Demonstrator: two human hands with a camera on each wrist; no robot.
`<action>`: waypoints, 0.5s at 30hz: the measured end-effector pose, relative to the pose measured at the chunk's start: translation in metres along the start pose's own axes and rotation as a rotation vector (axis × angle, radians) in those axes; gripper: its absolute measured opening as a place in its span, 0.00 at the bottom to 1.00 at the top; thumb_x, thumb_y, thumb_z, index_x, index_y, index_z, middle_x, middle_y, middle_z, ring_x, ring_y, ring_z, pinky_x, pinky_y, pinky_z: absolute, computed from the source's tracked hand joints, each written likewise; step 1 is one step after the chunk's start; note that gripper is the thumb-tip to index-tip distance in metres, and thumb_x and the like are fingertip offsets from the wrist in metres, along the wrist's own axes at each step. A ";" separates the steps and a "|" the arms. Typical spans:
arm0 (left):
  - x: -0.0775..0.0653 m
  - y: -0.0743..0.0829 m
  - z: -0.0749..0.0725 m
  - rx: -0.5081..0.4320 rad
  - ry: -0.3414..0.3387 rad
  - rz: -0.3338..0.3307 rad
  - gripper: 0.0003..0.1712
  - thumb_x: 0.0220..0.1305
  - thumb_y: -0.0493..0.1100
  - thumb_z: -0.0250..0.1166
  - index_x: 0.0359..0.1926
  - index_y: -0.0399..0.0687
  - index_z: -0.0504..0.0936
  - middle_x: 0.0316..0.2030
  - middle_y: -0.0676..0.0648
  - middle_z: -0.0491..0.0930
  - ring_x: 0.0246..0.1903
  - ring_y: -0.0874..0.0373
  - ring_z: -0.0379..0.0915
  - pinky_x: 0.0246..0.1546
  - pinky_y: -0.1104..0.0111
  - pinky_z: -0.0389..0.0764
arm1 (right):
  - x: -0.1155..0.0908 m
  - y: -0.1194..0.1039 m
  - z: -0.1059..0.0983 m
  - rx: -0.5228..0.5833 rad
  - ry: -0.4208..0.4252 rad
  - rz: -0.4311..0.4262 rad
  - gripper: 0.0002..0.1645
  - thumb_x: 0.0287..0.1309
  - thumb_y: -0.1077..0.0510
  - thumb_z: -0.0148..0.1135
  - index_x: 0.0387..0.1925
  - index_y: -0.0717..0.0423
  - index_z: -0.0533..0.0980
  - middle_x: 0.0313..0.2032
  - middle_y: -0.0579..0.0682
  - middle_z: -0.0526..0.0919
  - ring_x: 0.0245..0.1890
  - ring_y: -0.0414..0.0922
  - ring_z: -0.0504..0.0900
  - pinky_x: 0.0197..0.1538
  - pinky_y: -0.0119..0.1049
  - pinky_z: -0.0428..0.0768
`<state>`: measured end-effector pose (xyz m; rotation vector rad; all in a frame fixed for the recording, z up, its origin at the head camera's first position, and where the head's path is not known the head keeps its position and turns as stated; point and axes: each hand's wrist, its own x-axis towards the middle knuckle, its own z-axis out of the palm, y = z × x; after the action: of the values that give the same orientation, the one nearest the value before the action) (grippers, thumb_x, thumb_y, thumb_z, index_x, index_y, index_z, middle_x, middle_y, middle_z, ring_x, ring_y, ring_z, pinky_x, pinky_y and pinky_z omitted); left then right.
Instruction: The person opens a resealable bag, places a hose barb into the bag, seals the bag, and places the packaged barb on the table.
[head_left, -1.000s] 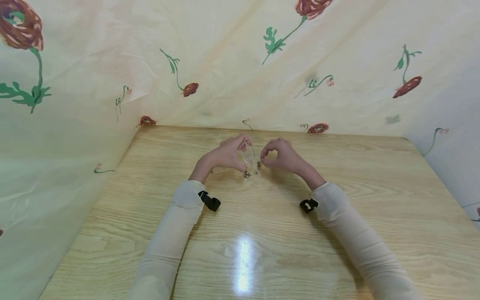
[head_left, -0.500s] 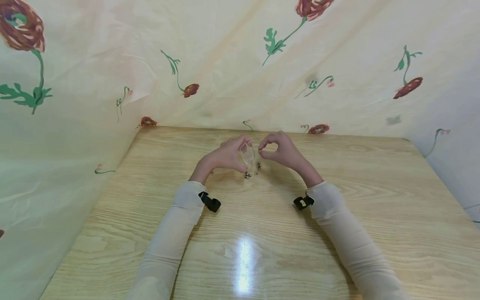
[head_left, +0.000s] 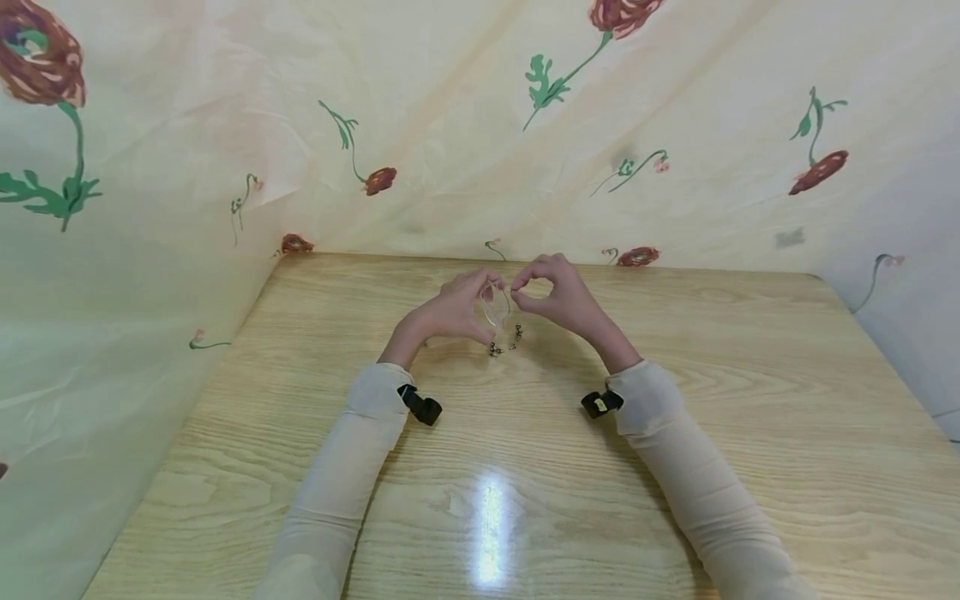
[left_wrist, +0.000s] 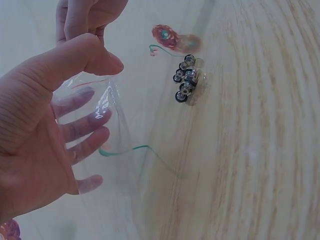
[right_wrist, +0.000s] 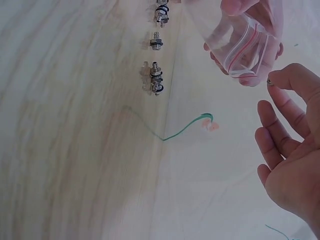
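My left hand (head_left: 452, 308) holds a clear zip bag (right_wrist: 247, 42) with a red line along its seal. Its mouth stands open towards my right hand (head_left: 562, 293). In the left wrist view the thumb is in front of the clear bag (left_wrist: 117, 150) and fingers show through the film. Between thumb and index finger, my right hand pinches a small metal piece (right_wrist: 270, 82), mostly hidden by the fingertips, close beside the bag's mouth. Several small metal threaded fittings (right_wrist: 156, 42) with dark rings lie on the table below the hands.
The wood-grain table (head_left: 487, 442) reaches back to a flowered cloth (head_left: 450, 125) that hangs behind it and along the left side. A bright light reflection lies on the near tabletop.
My right hand has lifted away from the fittings on the table and moved left and up to the bag's mouth. The left hand has stayed in place with the bag.
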<state>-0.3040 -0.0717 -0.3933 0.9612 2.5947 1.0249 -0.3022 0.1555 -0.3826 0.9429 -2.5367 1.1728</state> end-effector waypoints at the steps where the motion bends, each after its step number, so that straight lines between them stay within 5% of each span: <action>1: 0.000 0.000 0.000 0.000 0.003 0.000 0.40 0.48 0.43 0.73 0.62 0.48 0.66 0.54 0.38 0.74 0.54 0.48 0.66 0.59 0.47 0.60 | 0.000 -0.001 0.000 0.001 0.005 0.000 0.04 0.56 0.64 0.71 0.35 0.59 0.86 0.38 0.56 0.86 0.41 0.49 0.73 0.52 0.46 0.66; 15: 0.000 0.000 0.001 0.000 0.020 -0.015 0.41 0.49 0.44 0.74 0.63 0.49 0.66 0.54 0.42 0.73 0.53 0.47 0.63 0.60 0.47 0.58 | 0.000 -0.006 0.004 0.005 0.081 -0.046 0.04 0.55 0.64 0.72 0.34 0.59 0.85 0.38 0.56 0.86 0.42 0.51 0.74 0.54 0.46 0.65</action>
<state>-0.3037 -0.0713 -0.3941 0.9349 2.6143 1.0361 -0.2982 0.1500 -0.3820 0.9302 -2.4367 1.1799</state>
